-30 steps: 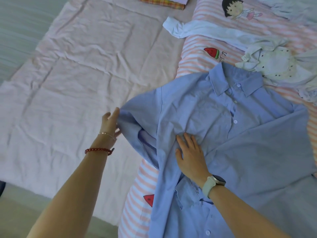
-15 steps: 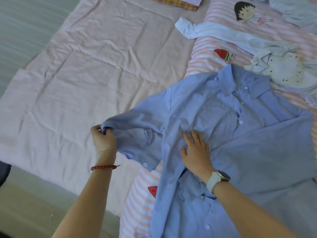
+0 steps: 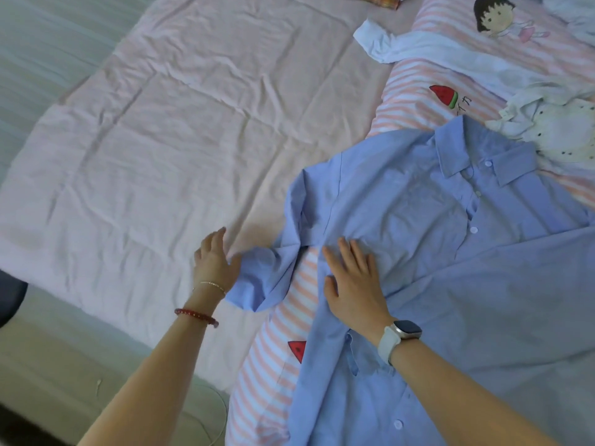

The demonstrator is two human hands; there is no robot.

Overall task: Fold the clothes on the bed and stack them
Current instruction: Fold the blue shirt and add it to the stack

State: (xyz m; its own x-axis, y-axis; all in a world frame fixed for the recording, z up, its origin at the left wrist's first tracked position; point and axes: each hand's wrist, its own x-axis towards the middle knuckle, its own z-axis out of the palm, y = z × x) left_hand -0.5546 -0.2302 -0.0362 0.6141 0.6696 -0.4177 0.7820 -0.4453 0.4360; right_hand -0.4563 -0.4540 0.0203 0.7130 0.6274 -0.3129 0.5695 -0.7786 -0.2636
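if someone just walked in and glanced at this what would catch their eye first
Probably the big blue shirt spread face up, buttoned, across the right half of the bed, with the right hand pressed flat on its front. Next, the left hand at the end of the shirt's crumpled sleeve, beside the pale pink sheet. Farther back, a cartoon girl and a watermelon slice are printed on the striped cover.

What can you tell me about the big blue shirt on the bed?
The blue shirt looks like thin, light cotton with a pointed collar and small white buttons down the front. It lies front-up and spread across the striped bedding, a bit wrinkled, not folded yet. One short sleeve sticks out sideways, crumpled. The right hand presses flat on the shirt's chest, fingers spread. The left hand touches the sleeve's end with relaxed fingers. Its bottom runs out of view.
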